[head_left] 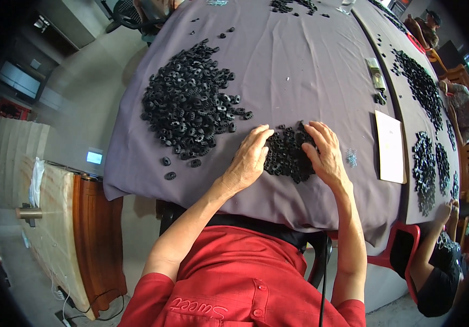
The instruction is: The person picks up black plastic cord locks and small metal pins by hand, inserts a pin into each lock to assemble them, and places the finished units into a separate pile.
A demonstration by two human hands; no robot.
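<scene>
Small black plastic pieces lie heaped between two hands. Going right: a big, bumpy pile of ribbed oval parts; the left hand, loosely curved, not closed; the right hand, thumb and fingers apart; a flat white sheet. Soft, wrinkly purple-grey cloth leaves room past the fingertips. Both forearms cross its near edge.

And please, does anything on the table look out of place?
A few black pieces lie loose on the near side of the large left pile; they look stray because most others are heaped.
</scene>
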